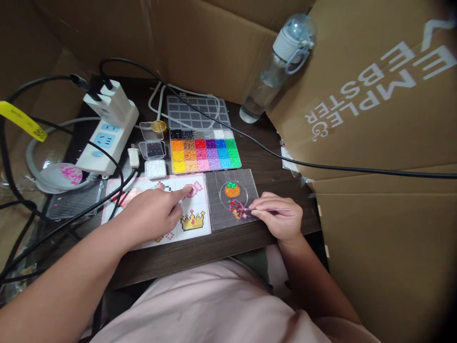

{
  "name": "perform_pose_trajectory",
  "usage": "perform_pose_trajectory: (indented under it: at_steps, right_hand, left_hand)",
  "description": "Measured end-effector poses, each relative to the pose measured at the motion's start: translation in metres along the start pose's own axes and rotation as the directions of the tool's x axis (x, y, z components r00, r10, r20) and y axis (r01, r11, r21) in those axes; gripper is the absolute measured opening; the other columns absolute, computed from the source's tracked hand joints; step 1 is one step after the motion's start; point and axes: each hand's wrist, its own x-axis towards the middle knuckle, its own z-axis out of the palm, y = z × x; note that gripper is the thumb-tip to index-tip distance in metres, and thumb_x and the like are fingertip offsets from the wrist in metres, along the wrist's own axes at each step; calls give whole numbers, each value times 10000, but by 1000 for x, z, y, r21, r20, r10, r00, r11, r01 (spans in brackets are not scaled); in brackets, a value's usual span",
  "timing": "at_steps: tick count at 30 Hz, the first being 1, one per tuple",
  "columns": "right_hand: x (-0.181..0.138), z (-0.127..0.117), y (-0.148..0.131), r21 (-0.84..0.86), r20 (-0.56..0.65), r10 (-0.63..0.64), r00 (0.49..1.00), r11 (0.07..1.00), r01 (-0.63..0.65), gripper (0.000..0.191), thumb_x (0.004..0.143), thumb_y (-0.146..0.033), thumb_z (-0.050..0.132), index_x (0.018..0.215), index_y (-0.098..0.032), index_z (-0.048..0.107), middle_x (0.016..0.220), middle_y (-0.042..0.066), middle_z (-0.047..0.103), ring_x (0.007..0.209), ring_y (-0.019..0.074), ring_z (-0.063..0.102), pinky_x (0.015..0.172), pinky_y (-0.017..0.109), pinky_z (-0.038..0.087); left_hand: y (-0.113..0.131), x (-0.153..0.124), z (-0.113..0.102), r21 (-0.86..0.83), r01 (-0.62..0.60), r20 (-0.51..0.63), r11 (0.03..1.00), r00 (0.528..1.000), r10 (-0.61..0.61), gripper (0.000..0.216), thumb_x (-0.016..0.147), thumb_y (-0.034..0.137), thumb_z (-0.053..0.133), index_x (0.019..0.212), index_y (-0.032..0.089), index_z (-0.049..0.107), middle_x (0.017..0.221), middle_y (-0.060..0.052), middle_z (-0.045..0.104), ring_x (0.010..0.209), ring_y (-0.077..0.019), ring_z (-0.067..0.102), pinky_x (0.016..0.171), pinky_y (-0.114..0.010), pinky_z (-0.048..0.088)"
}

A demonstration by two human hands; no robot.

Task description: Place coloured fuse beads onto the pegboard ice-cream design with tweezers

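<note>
My left hand (153, 214) rests over the pattern sheet (196, 205), its index finger stretched onto a pink candy picture and the other fingers curled in. Below that fingertip a yellow crown picture (192, 221) shows. My right hand (280, 216) pinches thin pink tweezers (254, 209), whose tip is over a clear pegboard (219, 216). On the board sit an orange persimmon of beads (232, 189) and, below it, a smaller group of red, orange and pink beads (236, 209). The tweezer tip is close to that lower group; contact cannot be made out.
Behind the sheet stand a sorted bead box (200, 155) with its clear lid raised, and small boxes of black beads (154, 150) and white beads (155, 169). A power strip (107, 138) and black cables crowd the left. A water bottle (276, 66) stands by the cardboard wall (374, 128).
</note>
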Motion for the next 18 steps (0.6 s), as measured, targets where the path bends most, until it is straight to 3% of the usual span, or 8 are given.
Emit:
perform_pose_trajectory:
  at_steps: [18]
  right_hand:
    - [2, 2, 0, -15, 73, 38, 997, 999, -37, 113, 710, -102, 759, 712, -214, 749, 665, 45, 763, 594, 215, 722, 576, 343, 555]
  left_hand:
    - [0, 0, 1, 5, 11, 4, 1000, 1000, -11, 549, 910, 344, 303, 1434, 326, 467, 747, -88, 715, 695, -271, 658, 615, -327, 402]
